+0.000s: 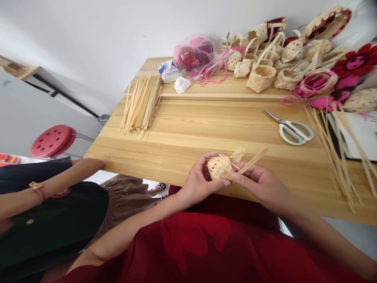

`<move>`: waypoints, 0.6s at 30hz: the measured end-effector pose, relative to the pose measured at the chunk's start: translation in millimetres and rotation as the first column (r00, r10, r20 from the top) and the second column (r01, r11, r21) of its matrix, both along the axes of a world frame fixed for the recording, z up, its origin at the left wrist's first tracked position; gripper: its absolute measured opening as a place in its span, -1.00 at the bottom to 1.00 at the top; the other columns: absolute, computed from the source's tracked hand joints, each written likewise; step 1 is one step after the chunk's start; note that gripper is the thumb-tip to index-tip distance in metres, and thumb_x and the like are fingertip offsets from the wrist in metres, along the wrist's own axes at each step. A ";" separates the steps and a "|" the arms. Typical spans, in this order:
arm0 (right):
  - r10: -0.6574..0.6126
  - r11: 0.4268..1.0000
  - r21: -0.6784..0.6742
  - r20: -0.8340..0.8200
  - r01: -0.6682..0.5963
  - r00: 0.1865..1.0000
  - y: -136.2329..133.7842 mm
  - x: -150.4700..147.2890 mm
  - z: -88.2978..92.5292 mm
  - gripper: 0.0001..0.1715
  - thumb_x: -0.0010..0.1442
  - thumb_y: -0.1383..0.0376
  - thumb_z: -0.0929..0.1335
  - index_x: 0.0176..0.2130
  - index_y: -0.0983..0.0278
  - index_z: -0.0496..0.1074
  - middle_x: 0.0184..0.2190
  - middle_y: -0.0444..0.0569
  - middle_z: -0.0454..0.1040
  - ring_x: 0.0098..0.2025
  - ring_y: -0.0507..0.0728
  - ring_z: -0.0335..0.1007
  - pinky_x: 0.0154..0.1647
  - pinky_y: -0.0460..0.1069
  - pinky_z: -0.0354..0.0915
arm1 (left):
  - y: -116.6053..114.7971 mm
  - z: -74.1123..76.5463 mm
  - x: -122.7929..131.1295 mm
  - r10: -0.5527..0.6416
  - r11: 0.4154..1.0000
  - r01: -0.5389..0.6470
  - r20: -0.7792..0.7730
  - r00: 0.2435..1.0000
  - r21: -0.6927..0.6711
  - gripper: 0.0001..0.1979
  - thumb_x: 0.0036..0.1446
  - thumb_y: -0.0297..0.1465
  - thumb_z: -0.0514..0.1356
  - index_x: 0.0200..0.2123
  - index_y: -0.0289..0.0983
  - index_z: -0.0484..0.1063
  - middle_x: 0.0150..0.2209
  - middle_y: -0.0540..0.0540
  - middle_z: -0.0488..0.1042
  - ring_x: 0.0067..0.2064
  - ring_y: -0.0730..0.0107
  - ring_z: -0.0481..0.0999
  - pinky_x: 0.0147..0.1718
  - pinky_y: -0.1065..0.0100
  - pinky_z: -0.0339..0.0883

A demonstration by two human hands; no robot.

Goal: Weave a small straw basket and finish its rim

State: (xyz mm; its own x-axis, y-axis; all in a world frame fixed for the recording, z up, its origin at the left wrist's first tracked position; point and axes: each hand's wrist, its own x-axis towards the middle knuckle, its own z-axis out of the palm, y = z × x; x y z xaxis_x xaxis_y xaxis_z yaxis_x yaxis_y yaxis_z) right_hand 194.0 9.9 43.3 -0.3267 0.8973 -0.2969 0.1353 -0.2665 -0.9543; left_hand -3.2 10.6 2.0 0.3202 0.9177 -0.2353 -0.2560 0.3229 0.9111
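Near the table's front edge, my left hand is wrapped round a small woven basket of pale strips, its thumb along the lower side. A few loose strip ends stick out of the basket on its right. My right hand pinches one of these, a flat bamboo-like strip, between thumb and fingers, close against the weave. The right fingertips are partly hidden behind the strip and the basket. Further right on the table lie scissors with white and pale green handles, touched by neither hand.
A bundle of strips lies at the table's left, loose strips at its right. Finished baskets, a clear bag of pink and red yarn and tissue packs line the back. At left a person leans an arm on the table.
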 end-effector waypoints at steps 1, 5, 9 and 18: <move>0.005 1.000 0.006 0.018 -0.005 1.000 0.3 -0.3 -0.2 -0.48 0.17 -0.18 0.50 -0.08 0.10 0.69 -0.05 0.04 0.71 0.03 0.34 0.63 0.13 0.22 0.50 | 0.0 -1.1 0.3 -0.009 1.000 0.009 -0.016 1.000 0.004 -0.15 -0.12 -0.41 0.58 0.20 -0.19 0.28 0.13 -0.21 0.50 0.03 0.22 0.57 0.00 0.23 0.46; -0.021 1.000 0.016 0.091 0.020 0.996 -0.9 -0.5 -3.6 -0.39 0.17 -0.24 0.47 -0.11 0.16 0.72 -0.11 0.05 0.72 0.04 0.39 0.61 0.17 0.24 0.45 | -1.9 -2.1 1.4 -0.033 0.996 0.039 -0.086 0.996 0.076 -0.12 -0.14 -0.37 0.59 0.22 -0.18 0.28 0.14 -0.23 0.50 0.04 0.15 0.57 -0.03 0.22 0.49; -0.076 0.996 -0.043 -0.041 0.074 0.996 -4.9 -0.8 -13.7 -0.42 0.22 -0.19 0.48 -0.01 0.15 0.69 -0.01 0.04 0.70 0.07 0.35 0.59 0.22 0.23 0.42 | -2.6 3.1 0.4 -0.010 0.965 0.073 -0.243 0.970 0.252 -0.19 -0.03 -0.37 0.53 0.25 -0.17 0.29 0.21 -0.24 0.46 0.12 0.08 0.55 0.02 0.17 0.51; -0.090 0.996 -0.026 0.009 0.091 0.996 1.3 -5.3 -9.2 -0.37 0.22 -0.25 0.44 -0.10 0.20 0.70 -0.12 0.06 0.71 -0.01 0.31 0.61 0.16 0.18 0.44 | 7.2 -1.6 -4.4 -0.035 0.998 0.038 -0.060 0.998 0.043 -0.13 -0.11 -0.34 0.59 0.24 -0.18 0.31 0.15 -0.24 0.52 0.07 0.14 0.59 0.04 0.18 0.50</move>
State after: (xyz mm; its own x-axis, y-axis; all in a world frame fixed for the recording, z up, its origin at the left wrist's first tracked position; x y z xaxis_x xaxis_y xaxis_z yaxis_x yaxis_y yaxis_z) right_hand 188.8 11.2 34.1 -0.2423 0.9149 -0.3230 0.1165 -0.3031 -0.9458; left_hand -7.6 17.8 0.5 0.3403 0.9155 -0.2147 -0.1903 0.2907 0.9377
